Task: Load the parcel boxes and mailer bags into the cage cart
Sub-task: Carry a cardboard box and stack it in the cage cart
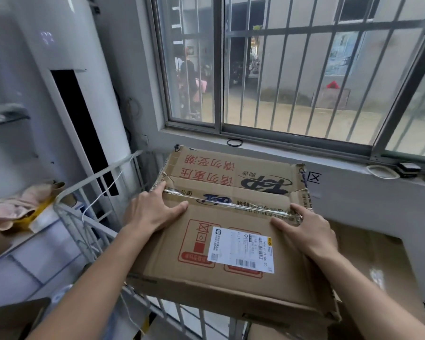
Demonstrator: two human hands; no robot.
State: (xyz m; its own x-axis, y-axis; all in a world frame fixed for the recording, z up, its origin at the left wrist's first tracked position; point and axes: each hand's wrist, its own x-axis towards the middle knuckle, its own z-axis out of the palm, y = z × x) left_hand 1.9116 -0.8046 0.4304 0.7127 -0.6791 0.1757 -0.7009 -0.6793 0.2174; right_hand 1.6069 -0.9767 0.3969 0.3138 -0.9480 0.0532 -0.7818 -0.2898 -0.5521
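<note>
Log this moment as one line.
hands: left hand and right hand flat on parcel box | box: over cage cart, below window

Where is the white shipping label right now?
In the head view, the shipping label lies on top of the cardboard box, centre frame, below and between the left hand and right hand.

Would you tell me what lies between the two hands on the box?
Head view: only bare cardboard of the parcel box between left hand and right hand; the shipping label sits just nearer the camera.
</note>
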